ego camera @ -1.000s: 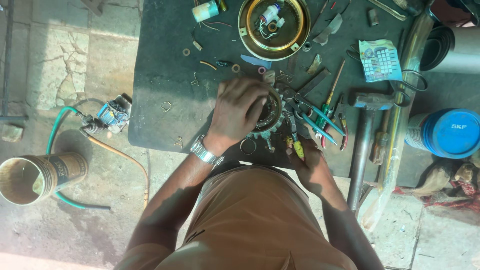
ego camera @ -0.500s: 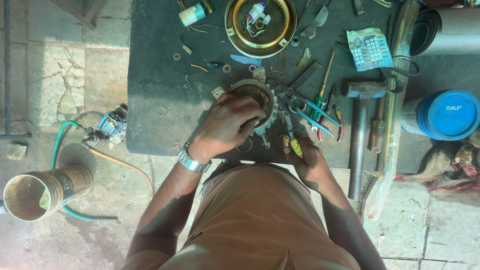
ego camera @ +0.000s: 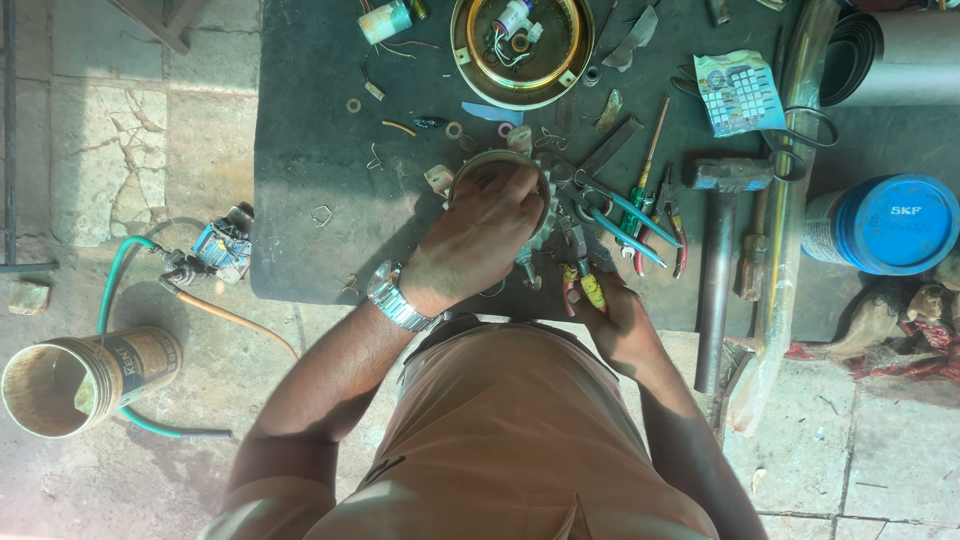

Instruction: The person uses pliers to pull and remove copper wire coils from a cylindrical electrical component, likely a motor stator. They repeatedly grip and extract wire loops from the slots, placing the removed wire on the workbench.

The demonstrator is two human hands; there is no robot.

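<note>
Since a moment ago your left hand [ego camera: 478, 238] stays clamped on the round toothed metal stator [ego camera: 500, 200]; your right hand [ego camera: 622, 322] (near edge) grips yellow-handled pliers [ego camera: 585, 278].

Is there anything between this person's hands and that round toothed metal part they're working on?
Nothing visible does. The left hand already lies on top of the toothed ring, fingers over its rim. The right hand sits just beside it at the bench edge, with pliers by its fingers, not blocking the ring.
</note>
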